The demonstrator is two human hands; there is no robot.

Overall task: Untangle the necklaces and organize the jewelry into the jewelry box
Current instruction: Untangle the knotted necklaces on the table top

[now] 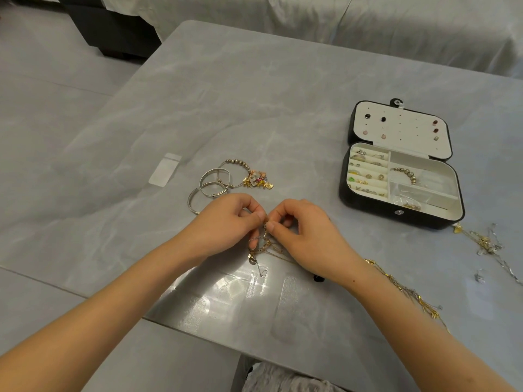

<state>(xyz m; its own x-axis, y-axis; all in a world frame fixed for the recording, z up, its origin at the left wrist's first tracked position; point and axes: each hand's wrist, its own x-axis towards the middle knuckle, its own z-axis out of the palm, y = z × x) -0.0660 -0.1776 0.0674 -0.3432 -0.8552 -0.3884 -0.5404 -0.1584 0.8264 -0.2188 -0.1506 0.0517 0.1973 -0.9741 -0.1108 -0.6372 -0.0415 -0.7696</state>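
My left hand point(226, 222) and my right hand point(305, 239) meet at the table's middle, each pinching the top of a knot of thin gold necklace chains point(264, 246) that hangs down to the table. A small pendant point(252, 260) dangles at the knot's lower end. The black jewelry box point(368, 206) lies open at the right, its white compartments holding rings, earrings, a beaded bracelet point(404, 172) and small clear bags. Studs sit in its lid point(402, 128).
Silver bangles point(210, 182) and a beaded charm bracelet point(249, 176) lie behind my left hand. A clear bag point(165, 169) lies further left. More gold chains point(410, 295) trail beside my right forearm; a tangle of gold and silver chains point(485, 243) lies right of the box.
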